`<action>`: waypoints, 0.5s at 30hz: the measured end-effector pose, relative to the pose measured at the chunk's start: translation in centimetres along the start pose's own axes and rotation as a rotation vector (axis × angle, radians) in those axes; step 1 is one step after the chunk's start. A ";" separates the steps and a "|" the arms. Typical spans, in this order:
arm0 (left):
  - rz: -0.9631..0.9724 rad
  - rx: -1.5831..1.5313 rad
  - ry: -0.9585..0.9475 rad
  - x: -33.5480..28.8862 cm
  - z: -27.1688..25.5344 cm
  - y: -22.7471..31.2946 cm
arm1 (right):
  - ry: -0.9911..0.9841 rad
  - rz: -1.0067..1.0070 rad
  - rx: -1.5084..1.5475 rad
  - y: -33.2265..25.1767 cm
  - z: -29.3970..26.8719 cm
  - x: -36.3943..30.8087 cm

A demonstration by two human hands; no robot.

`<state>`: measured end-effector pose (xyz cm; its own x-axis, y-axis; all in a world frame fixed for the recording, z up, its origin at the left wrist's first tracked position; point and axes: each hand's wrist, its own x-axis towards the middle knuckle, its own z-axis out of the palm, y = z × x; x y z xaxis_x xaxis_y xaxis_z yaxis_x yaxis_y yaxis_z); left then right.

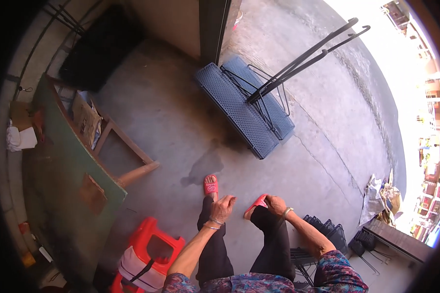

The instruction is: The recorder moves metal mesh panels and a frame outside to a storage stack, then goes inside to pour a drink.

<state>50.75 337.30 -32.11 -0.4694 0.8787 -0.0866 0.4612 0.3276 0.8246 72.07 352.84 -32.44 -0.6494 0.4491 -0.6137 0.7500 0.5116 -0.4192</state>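
Note:
My left hand [222, 208], with bangles at its wrist, hangs above my left leg. Its fingers are curled together, and whatever may be in them is too small to make out. Above my right knee is my right hand [276, 205], also wearing a bangle. Its fingers bend inward, and their grip is hidden from view. Neither hand reaches any other object. Beneath them are my red slippers [210, 185] on the concrete floor. Farther ahead stand two blue-grey perforated racks [230, 105] side by side, with black wire frames and tall hooked black bars [298, 61].
On the left is a green-topped wooden table [68, 171] with its legs showing. A red plastic stool [149, 244] with a pale cloth stands near my left leg. Black wire racks [327, 232] are stacked at the right, near crumpled sacks [381, 198]. A dark door frame [212, 29] rises ahead.

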 end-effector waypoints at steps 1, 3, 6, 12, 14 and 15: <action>-0.034 0.005 0.066 -0.1 -2.0 0.2 | 0.007 0.075 -0.056 -0.6 -1.3 0.6; -0.128 0.014 0.122 -0.3 -5.2 0.1 | 0.102 0.069 -0.073 -2.2 -3.9 2.0; -0.412 0.085 0.050 -2.1 -8.5 -1.4 | 0.142 0.034 0.053 -4.9 -7.7 5.0; -0.701 0.159 -0.116 -11.5 -10.4 -6.9 | 0.207 0.155 0.326 -7.5 -13.2 13.1; -0.775 0.168 -0.149 -15.8 -10.9 -8.3 | 0.269 0.222 0.261 -6.7 -14.5 16.4; -0.841 0.168 -0.213 -17.5 -10.9 -8.6 | 0.325 0.230 0.289 -6.1 -15.1 18.1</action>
<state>46.76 315.28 -31.62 -0.5602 0.3643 -0.7440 0.1386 0.9267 0.3494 53.87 368.94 -30.88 -0.4343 0.7551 -0.4911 0.8527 0.1689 -0.4943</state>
